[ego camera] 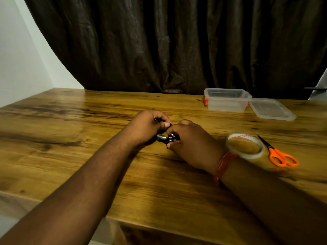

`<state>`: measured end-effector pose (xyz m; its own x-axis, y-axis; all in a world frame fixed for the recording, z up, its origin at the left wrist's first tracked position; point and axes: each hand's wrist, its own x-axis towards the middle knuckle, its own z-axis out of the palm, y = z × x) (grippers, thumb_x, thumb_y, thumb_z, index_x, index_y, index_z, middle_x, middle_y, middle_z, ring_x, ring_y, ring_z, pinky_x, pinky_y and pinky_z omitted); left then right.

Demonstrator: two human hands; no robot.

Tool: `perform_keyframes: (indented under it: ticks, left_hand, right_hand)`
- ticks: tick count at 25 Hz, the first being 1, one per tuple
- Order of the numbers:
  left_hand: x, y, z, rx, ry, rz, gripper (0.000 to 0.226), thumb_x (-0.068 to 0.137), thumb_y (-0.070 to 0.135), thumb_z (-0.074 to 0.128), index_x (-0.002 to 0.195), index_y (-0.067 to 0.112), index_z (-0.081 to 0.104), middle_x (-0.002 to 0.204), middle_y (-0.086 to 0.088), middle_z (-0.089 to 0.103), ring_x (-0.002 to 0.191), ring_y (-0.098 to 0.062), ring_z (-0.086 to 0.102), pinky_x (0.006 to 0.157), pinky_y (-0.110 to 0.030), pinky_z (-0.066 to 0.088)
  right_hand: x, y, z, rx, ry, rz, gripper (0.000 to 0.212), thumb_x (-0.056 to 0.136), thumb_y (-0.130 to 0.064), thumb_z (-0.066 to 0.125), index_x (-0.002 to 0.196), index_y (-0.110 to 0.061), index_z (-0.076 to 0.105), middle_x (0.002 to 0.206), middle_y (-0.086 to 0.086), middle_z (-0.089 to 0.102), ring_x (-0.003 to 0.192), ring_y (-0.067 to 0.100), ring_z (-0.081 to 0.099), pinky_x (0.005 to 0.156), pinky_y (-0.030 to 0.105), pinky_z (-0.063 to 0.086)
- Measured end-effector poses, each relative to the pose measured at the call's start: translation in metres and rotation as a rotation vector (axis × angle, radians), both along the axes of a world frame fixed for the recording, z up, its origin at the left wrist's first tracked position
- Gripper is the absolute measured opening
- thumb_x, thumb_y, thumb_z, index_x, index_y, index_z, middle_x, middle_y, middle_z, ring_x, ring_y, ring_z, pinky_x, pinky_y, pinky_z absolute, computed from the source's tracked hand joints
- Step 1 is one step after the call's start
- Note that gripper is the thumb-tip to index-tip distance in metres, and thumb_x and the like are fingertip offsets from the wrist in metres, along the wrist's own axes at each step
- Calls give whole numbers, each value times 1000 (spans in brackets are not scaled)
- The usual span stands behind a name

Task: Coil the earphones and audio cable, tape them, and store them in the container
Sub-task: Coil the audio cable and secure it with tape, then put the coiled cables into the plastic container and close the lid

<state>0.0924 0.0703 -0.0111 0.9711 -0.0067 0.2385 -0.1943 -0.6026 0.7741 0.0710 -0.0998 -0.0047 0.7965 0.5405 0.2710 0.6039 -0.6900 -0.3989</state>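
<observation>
My left hand (146, 127) and my right hand (189, 142) meet over the middle of the wooden table (70, 121), both closed on a small dark bundle of cable (168, 137). Only a black loop, a shiny plug end and a small metal tip show between the fingers; the rest is hidden. I cannot tell whether it is the earphones or the audio cable. A roll of clear tape (245, 145) stands just right of my right wrist. The clear plastic container (227, 99) sits open at the back right, with dark contents dimly seen inside, its lid (272, 109) lying beside it.
Orange-handled scissors (277, 152) lie right of the tape roll. A dark curtain hangs behind the table's far edge. A white wall is at the left. The table's near edge runs under my forearms.
</observation>
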Motion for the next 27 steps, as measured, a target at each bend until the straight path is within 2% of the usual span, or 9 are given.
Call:
perform_keyframes:
  ticks: [3,9,13,15,19,22,24,25,27]
  left_hand:
    - [7,4,-5,44,7,-16,14,90,15,64,88,23,75,85,3,74,86,-20,69,83,-47,57]
    - [13,1,-7,101,-11,-26,11,89,13,68,89,19,77,91,5,71,89,-13,68,85,-41,56]
    - [15,2,-8,121,-26,-36,14,90,14,67,89,24,76,89,12,68,88,-7,66,83,-34,55]
    - [13,2,-7,87,-9,-39,17,92,14,64,90,26,76,91,11,68,88,-5,66,81,-31,54]
    - [6,3,-7,-5,73,-24,21,98,24,55,95,25,75,96,10,68,93,-9,64,85,-34,52]
    - [-3,2,-7,-136,110,9,27,100,36,48,94,27,73,97,8,70,91,-12,65,84,-37,51]
    - [-6,1,-7,-297,64,77,27,100,41,45,109,31,68,111,5,67,103,-13,64,93,-43,53]
    - [-8,1,-7,-307,1,129,28,100,43,44,116,32,65,117,6,64,108,-14,62,96,-44,51]
    - [-6,4,-6,-43,-184,211,36,101,44,39,127,29,59,123,5,59,115,-15,55,100,-45,47]
  right_hand:
    - [-3,5,-4,-72,-33,7,40,95,-24,59,134,-16,50,126,7,44,109,23,50,81,24,34]
    - [-6,3,-9,-166,-190,38,40,96,-12,52,136,-10,48,124,13,47,109,28,49,81,27,33]
    - [-3,2,-11,-166,-225,56,37,96,-9,52,133,-11,51,126,13,49,113,29,49,92,31,40]
    - [0,1,-11,-170,-223,70,34,95,-10,53,130,-12,55,126,11,51,114,28,50,91,31,40]
    - [3,-4,-7,-117,-179,102,34,95,-18,56,129,-18,56,121,6,54,108,24,54,80,24,37]
    - [8,-17,2,-4,-223,58,35,94,-18,57,128,-22,58,118,4,57,108,23,54,87,33,47]
    - [19,-34,8,44,-310,-44,32,95,-18,54,127,-21,59,122,3,58,114,22,51,93,36,46]
    - [25,-44,11,71,-338,-108,32,96,-19,52,127,-20,59,125,3,58,117,22,49,96,35,44]
    - [36,-63,15,127,-361,-224,31,98,-22,49,128,-19,58,127,3,57,121,22,47,99,35,40]
